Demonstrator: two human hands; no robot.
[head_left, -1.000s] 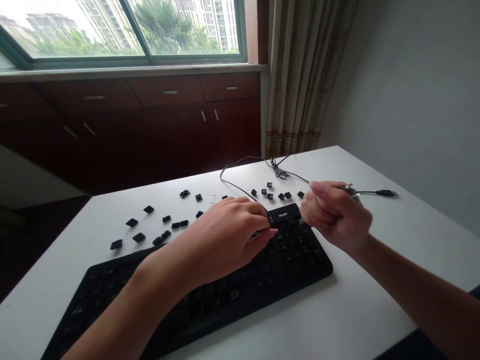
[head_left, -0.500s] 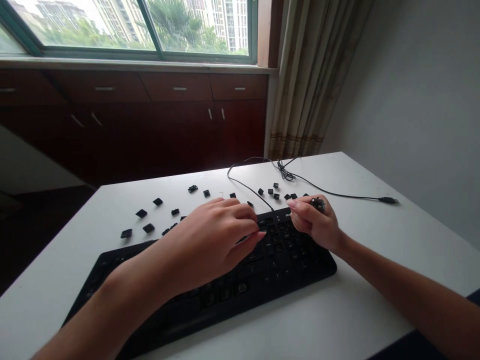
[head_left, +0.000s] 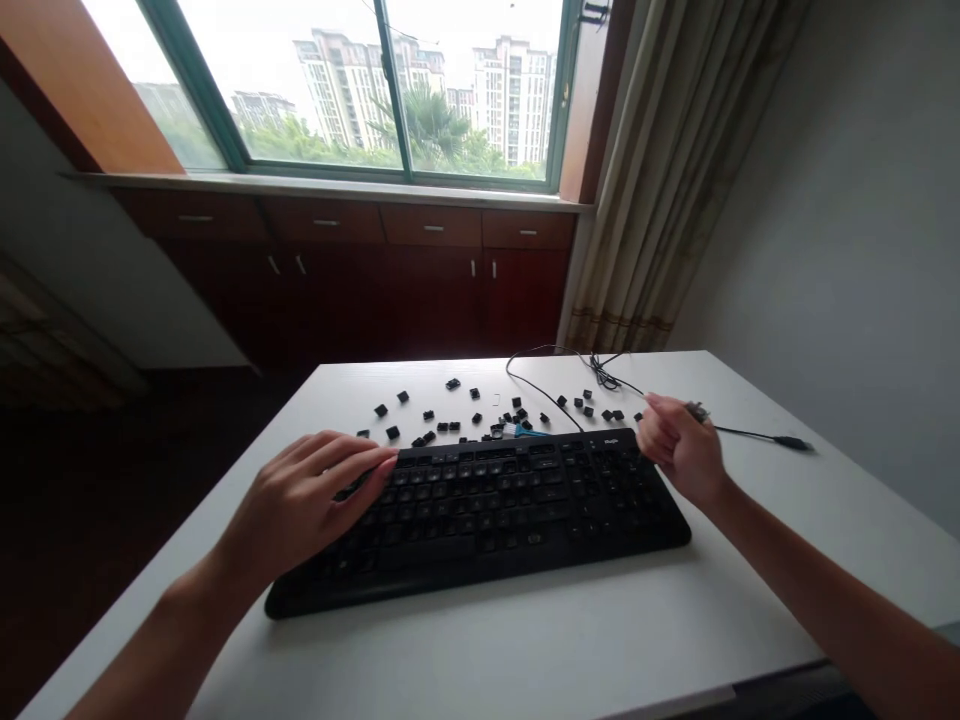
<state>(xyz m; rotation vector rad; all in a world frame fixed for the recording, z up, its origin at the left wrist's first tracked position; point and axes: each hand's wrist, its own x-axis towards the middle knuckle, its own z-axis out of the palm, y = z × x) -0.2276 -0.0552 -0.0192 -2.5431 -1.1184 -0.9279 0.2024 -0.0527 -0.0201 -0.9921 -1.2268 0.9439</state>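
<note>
A black keyboard (head_left: pixel 480 560) lies on the white table, with many of its keycaps off. My left hand (head_left: pixel 322 490) is over its upper left end, fingers stretched out, thumb tip close to the index fingertip. I see nothing held there, though the palm is hidden. My right hand (head_left: pixel 686 450) is closed in a fist at the keyboard's upper right corner. A small dark thing with a greyish, spiky end (head_left: pixel 697 411) sticks out of the fist; its kind is not clear.
Several loose black keycaps (head_left: pixel 393 432) are scattered behind the keyboard. Among them lies a small blue and white thing (head_left: pixel 525 430). The keyboard's cable (head_left: pixel 604 375) is bundled at the back, its plug (head_left: pixel 793 443) on the right. The white table (head_left: pixel 810 540) has its far edge before cabinets.
My left hand has moved left, from above the middle of the keyboard to its left end. My right hand stays closed near the upper right corner. The view has tilted up.
</note>
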